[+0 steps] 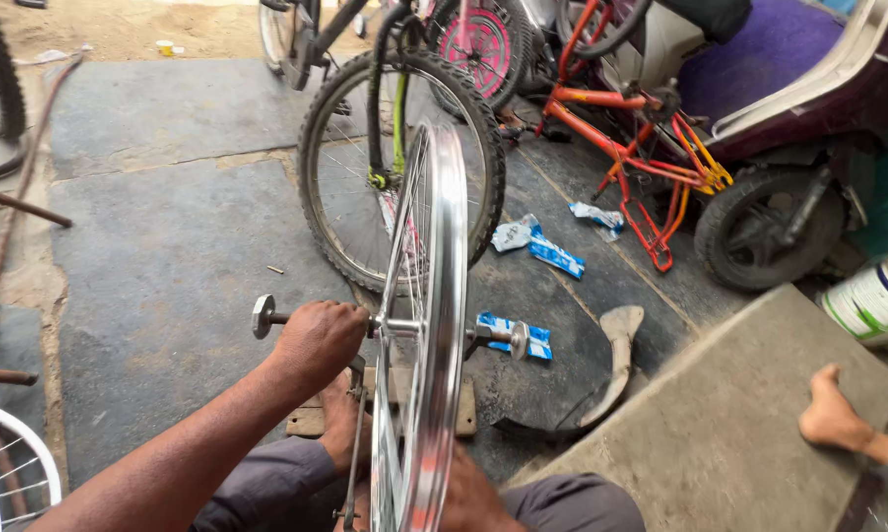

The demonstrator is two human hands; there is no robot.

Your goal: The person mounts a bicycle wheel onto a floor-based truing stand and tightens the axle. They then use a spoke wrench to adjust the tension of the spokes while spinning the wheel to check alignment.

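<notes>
A bare shiny bicycle rim with spokes stands upright between my knees, edge-on to me, with its axle sticking out on both sides. My left hand is closed around the left end of the axle, next to a round nut at its tip. My right hand rests low against the rim's right side near the bottom; its fingers are partly hidden. A thin metal stand rises beside my foot under the wheel.
A bicycle with a tyred front wheel stands just ahead. An orange child's bicycle and a scooter wheel are at the right. Blue-white wrappers litter the floor. Another person's bare foot rests on a concrete slab.
</notes>
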